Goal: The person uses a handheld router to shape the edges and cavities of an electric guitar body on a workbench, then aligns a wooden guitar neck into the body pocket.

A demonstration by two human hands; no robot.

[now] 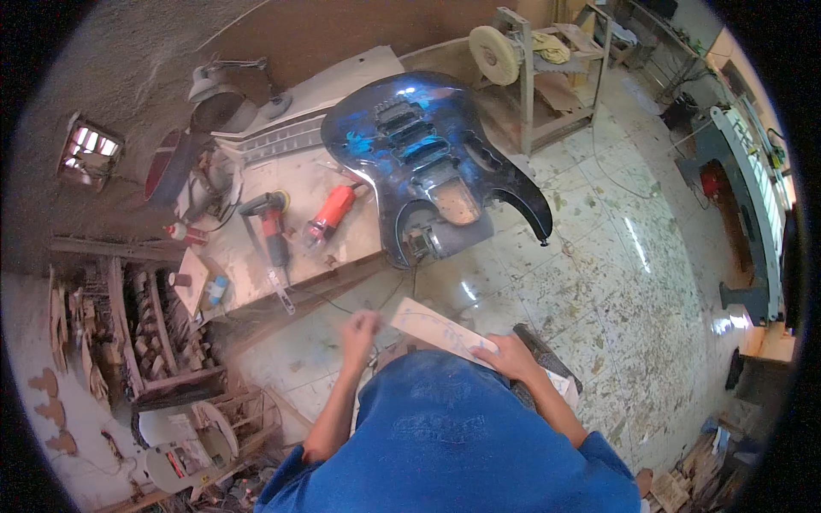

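Observation:
My right hand [505, 351] grips the right end of a long pale wooden board [432, 325] with faint markings, held across my blue shirt front. My left hand [363, 327] is raised just left of the board's far end, apart from it, its fingers closed; what they might hold is blurred. Beyond them a glossy dark blue guitar body [351, 115] with open cavities overhangs the workbench edge, above a grey cylindrical machine [462, 239]. A red power tool [332, 209] and a sander [274, 227] lie on the bench [351, 244] to the left.
A buffing wheel on a stand [494, 56] is at the back, with a desk lamp [203, 81] at back left. Wood scraps [162, 333] fill a low rack at left. A grey machine [731, 205] stands along the right side. Cables trail over the tiled floor [616, 282].

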